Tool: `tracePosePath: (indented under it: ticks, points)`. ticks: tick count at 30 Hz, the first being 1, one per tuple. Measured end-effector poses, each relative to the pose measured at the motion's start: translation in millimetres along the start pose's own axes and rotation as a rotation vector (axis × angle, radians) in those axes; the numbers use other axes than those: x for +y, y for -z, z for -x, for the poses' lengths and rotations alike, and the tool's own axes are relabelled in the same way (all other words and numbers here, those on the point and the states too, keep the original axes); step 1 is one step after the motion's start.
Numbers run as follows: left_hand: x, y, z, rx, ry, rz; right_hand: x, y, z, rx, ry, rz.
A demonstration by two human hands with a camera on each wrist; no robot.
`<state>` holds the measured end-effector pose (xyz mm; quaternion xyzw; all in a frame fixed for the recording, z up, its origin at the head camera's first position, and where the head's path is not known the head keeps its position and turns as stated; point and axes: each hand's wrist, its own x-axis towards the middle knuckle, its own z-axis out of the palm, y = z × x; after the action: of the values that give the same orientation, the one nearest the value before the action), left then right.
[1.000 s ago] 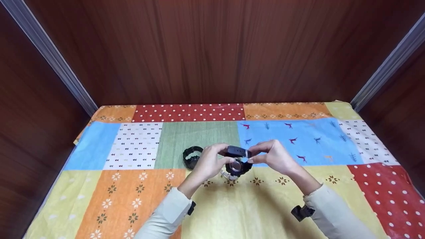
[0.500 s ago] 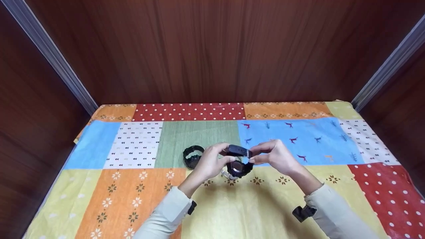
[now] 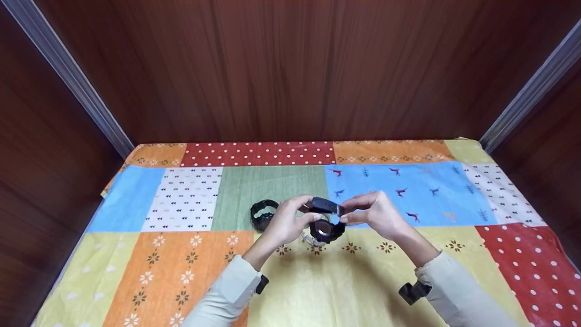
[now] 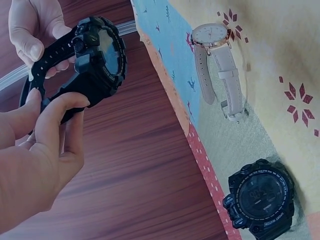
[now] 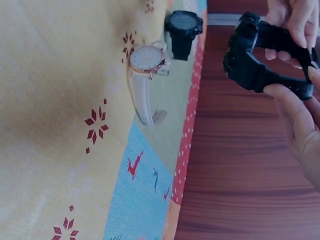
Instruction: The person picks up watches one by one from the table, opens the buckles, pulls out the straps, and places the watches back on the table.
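Both hands hold one black digital-style wristwatch (image 3: 327,230) up over the cloth, its strap bent into a loop. My left hand (image 3: 289,221) grips the strap on the left, thumb and fingers on either side of it, as the left wrist view confirms. On the other side, my right hand (image 3: 379,216) pinches the strap near its buckle end between thumb and fingers. The watch case (image 4: 106,56) hangs below the strap ends. A white-strapped watch with a pale dial (image 4: 210,35) lies beneath, mostly hidden in the head view. Left of it rests another black watch (image 3: 262,221).
A patchwork-patterned cloth (image 3: 308,281) covers the table. Dark wooden panels (image 3: 281,72) rise behind it and at both sides, with grey metal strips (image 3: 81,86) at the corners. Each sleeve carries a small black camera (image 3: 414,291) at the wrist.
The held watch has shifted slightly to the right and its case has tilted a little. Both hands keep their hold, almost still; the watches on the cloth have not moved.
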<state>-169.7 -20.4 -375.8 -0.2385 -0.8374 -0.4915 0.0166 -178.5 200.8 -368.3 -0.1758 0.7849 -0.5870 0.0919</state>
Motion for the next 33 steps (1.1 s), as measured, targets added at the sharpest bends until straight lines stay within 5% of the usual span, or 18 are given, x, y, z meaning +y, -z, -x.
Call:
tracePosePath:
  ticks: [11,22,33]
  points:
    - [-2.1,1.3,1.6,0.011,-0.032,0.016,1.2,0.0,1.6,0.003,-0.023,-0.09]
    - [-2.2,2.1,1.5,0.007,-0.027,0.037,2.8,0.9,2.8,0.037,-0.012,-0.049]
    - [-3.8,2.2,2.2,-0.005,-0.008,0.133,3.9,1.4,4.4,0.039,-0.029,-0.103]
